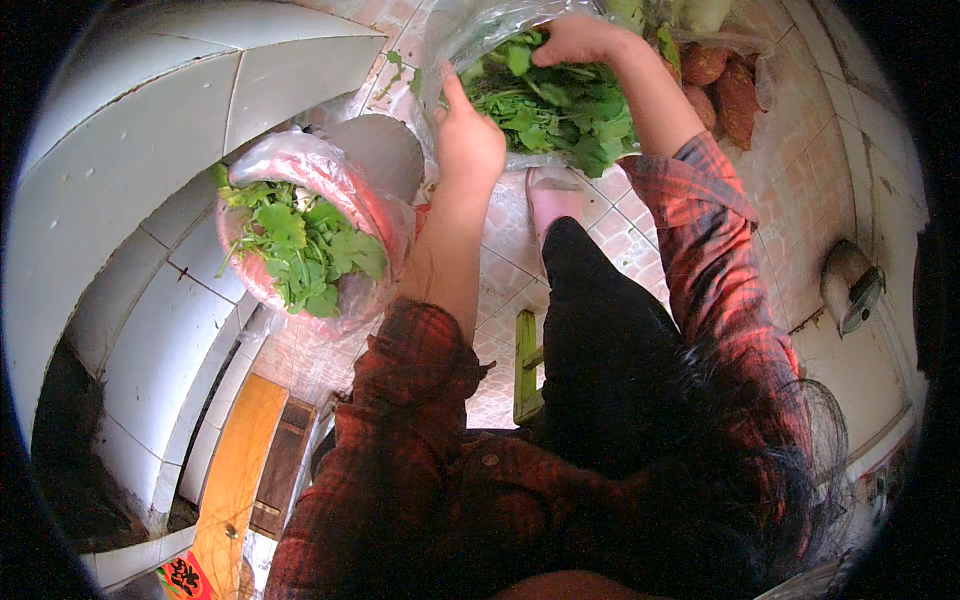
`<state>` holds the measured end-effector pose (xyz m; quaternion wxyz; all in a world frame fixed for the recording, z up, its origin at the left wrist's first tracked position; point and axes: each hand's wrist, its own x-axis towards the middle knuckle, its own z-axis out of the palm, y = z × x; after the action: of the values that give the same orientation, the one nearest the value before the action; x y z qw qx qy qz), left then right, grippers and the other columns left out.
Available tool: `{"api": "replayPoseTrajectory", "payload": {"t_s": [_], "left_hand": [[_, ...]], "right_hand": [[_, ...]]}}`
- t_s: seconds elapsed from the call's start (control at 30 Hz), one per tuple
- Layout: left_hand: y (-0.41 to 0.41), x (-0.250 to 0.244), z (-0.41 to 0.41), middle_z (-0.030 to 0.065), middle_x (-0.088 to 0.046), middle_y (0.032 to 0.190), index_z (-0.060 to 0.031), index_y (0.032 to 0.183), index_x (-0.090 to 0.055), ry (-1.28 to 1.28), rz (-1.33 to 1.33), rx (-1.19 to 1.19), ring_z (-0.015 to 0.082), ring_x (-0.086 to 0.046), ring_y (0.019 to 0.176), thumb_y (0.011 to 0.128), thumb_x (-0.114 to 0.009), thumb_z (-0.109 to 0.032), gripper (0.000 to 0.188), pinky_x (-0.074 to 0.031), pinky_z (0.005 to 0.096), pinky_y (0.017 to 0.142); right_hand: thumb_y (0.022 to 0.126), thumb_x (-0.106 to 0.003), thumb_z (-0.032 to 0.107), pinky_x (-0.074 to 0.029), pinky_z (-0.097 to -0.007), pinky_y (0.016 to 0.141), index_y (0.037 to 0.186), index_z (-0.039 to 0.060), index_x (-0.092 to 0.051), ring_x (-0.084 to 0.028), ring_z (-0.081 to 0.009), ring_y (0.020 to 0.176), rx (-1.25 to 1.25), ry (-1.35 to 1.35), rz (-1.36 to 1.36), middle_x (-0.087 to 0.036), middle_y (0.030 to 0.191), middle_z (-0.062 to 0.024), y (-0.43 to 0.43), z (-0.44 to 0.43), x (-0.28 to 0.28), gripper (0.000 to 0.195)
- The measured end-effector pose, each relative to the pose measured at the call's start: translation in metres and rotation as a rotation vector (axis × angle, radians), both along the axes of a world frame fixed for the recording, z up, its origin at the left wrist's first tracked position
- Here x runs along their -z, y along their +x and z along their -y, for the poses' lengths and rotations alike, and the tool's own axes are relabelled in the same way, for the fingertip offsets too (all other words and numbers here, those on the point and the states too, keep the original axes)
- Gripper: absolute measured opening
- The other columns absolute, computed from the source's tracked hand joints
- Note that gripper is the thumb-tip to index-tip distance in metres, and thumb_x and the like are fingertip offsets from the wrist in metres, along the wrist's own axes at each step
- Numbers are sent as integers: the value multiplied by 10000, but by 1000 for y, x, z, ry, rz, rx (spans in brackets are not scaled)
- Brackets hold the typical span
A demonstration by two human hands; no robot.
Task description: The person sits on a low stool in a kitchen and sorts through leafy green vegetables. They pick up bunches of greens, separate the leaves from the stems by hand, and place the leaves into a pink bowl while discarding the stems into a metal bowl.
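A clear plastic bag (480, 34) of leafy greens (555, 112) lies open on the floor at the top of the view. My left hand (469, 142) is at the bag's left side, its index finger stretched along the plastic and the other fingers curled at the edge. From the right, my right hand (577, 41) reaches in over the greens, thumb against the leaves. Its other fingertips are partly hidden, so its grip is unclear. Left of my left forearm stands a bin (379, 154) lined with a pink-red plastic bag (360, 199), with more leafy stems (307, 251) inside.
Reddish-brown tubers (735, 101), apparently sweet potatoes, lie in clear plastic at the upper right. A white-tiled structure (172, 97) curves along the left. A green wooden piece (527, 367) stands by my leg. Loose leaves (394, 71) lie on the tiled floor (502, 262).
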<state>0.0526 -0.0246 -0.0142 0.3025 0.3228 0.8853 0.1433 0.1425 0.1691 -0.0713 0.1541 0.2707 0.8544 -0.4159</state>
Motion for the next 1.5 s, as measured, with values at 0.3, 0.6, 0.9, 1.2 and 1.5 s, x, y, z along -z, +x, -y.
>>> {"api": "replayPoseTrajectory", "payload": {"t_s": [0.3,0.6,0.9,1.2,1.5], "left_hand": [[-13,-4,-11,227,-480,1168,-34,1205,-489,372,303,-82,362,-586,923,744,-569,8,470,-505,394,775],[9,2,5,202,-508,1018,-7,1132,-510,383,-185,-27,373,-540,890,721,-493,34,413,-454,414,817],[16,42,9,147,-608,770,-15,1090,-603,331,14,-30,275,-595,656,812,-643,-96,293,-487,356,649],[21,-2,22,200,-602,865,19,979,-626,411,-69,18,343,-587,788,838,-604,-110,192,-472,369,724],[-5,-82,36,162,-581,1070,58,990,-571,744,21,-108,254,-571,968,898,-552,-109,191,-454,324,842]], "right_hand": [[704,-639,342,-471,-296,704,954,57,-646,-578,-137,753,9,-645,52,-644,840,-50,22,1,7,379],[752,-625,252,-473,-249,691,933,18,-640,-586,-96,748,229,-811,40,-645,816,-13,28,6,13,296],[750,-625,256,-479,-249,646,906,14,-615,-588,-94,652,134,-897,165,-620,720,-22,23,9,2,288],[716,-637,198,-487,-412,789,1020,54,-613,-599,-329,915,19,399,71,-607,1024,-193,0,15,22,337],[843,-547,259,-484,-413,820,1065,56,-635,-615,-352,915,43,24,-132,-643,997,-188,13,31,-24,314]]}}
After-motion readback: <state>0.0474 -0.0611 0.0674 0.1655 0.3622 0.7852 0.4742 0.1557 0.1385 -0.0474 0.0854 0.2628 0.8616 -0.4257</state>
